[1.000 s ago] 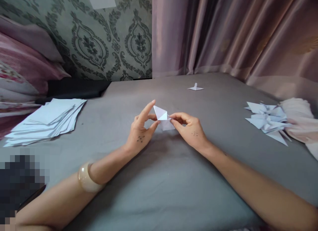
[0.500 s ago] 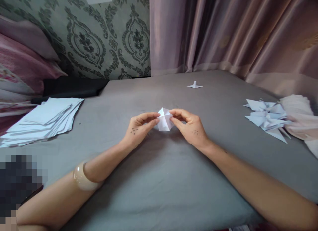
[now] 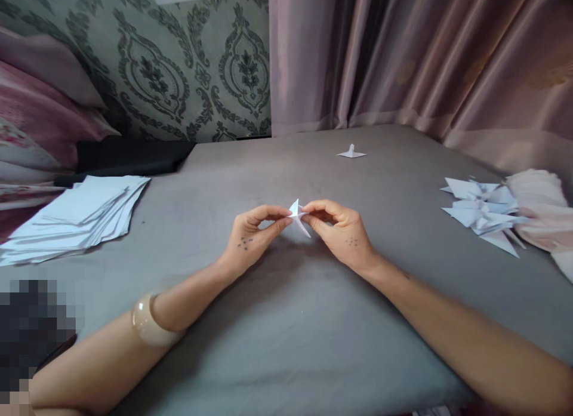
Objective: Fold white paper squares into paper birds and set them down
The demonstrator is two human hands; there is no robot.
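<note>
A small folded piece of white paper (image 3: 297, 212) is held up at the middle of the view, with pointed ends above and below. My left hand (image 3: 255, 231) pinches its left side between thumb and fingers. On the opposite side, my right hand (image 3: 338, 228) pinches the paper in the same way. The fingertips of both hands are close together and cover part of the folds. Beneath the hands lies a grey cloth surface (image 3: 250, 338).
Loose white sheets (image 3: 85, 216) are stacked at the left. Several folded paper pieces (image 3: 486, 210) lie heaped at the right beside pale cloth (image 3: 537, 192). One small folded paper figure (image 3: 351, 153) rests farther back. Black cloth (image 3: 134, 157) lies by the patterned wall (image 3: 192, 64).
The paper has gone from a wider, spread shape to a narrow one with sharp points. Both hands have drawn slightly closer together around it.
</note>
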